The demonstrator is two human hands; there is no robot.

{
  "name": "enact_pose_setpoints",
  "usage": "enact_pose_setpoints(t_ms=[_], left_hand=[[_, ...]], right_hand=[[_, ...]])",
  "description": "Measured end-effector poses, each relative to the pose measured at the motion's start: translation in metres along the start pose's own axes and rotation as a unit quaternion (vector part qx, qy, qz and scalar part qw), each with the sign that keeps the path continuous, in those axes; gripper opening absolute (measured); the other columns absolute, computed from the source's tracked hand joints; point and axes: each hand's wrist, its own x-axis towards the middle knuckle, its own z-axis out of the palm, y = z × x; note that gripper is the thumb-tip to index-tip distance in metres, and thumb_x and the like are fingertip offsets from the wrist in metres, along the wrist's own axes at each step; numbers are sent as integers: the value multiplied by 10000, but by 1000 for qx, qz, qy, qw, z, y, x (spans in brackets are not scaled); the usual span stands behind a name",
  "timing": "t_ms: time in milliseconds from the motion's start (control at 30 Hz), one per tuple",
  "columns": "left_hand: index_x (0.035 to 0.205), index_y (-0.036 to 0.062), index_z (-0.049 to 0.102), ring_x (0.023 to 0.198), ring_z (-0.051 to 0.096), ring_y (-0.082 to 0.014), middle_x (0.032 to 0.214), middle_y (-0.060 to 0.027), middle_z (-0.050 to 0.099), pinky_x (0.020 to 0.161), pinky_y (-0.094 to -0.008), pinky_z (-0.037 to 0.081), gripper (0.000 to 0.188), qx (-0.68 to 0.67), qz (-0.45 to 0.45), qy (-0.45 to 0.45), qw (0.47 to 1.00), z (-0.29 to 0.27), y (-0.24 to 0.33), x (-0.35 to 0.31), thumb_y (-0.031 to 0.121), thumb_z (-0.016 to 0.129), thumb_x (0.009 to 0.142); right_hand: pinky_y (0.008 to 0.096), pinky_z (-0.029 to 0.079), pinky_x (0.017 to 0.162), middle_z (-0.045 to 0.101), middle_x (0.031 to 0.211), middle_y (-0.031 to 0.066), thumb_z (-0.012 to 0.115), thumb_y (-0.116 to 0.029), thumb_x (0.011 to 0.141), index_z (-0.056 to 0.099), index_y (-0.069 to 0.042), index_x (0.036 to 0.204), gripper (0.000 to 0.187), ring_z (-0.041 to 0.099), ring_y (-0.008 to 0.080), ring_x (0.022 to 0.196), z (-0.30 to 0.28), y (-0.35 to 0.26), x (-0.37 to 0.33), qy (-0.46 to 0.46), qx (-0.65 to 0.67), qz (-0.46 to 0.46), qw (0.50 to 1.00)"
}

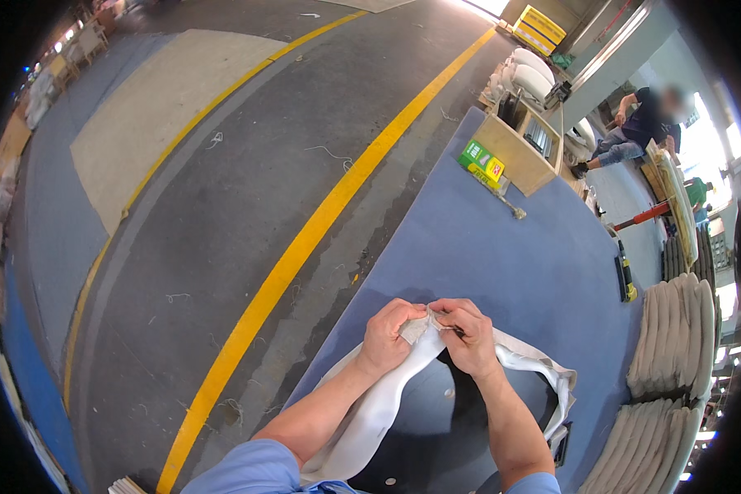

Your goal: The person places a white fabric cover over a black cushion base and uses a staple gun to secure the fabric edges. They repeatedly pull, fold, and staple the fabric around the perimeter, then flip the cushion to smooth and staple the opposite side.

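Left grip (387, 337) + right grip (468, 337): pinching pale fabric (383, 407) | black panel (436, 416) (partly hidden) | blue table (543, 247) below

There is room to pass low over the blue tabletop (543, 247), between the dark panel (424, 416) near and the green-and-yellow carton (481, 163) far. A wooden crate (506, 152) blocks the far end; stacked pale cushions (673, 337) wall the near right.

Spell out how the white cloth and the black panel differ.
The white cloth looks rumpled; the black panel looks smoother. The cloth borders the panel; the panel fills the middle. The left hand and right hand pinch near the cloth's far edge; neither pinches the panel. Both lie over the blue table.
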Motion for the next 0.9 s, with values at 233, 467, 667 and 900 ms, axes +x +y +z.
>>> enact_pose_setpoints(t_ms=[233,467,667,900], left_hand=[[1023,25,727,1024,752,-287,1004,-133,715,883,-355,594,195,-12,-15,-8,1000,-3,-2,-3,-27,780,843],[1018,24,724,1034,751,-289,1034,-140,721,895,-361,592,187,-23,-8,-5,1000,-2,-4,-3,-33,760,844],[1043,22,726,1039,745,-289,1095,-152,738,899,-364,587,204,-11,1,1,1000,-2,0,-2,-34,754,849],[1051,1,731,982,749,-286,1040,-159,747,851,-352,586,244,-30,-14,4,999,0,-6,-5,-67,757,818]], right_hand=[[423,586,895,786,1114,93,658,115,731,634,-39,891,224,717,334,1047,0,-6,3,-13,-56,-76,995],[406,591,863,779,1084,77,672,133,701,629,-42,850,234,717,317,1033,2,4,-8,17,-63,-105,992],[423,585,870,740,1218,104,656,104,749,614,-44,914,226,700,343,1063,6,-2,-9,36,-59,-49,996],[408,601,786,733,1257,131,638,100,780,574,-34,973,244,705,349,1063,1,-1,-4,-35,-54,-24,998]])
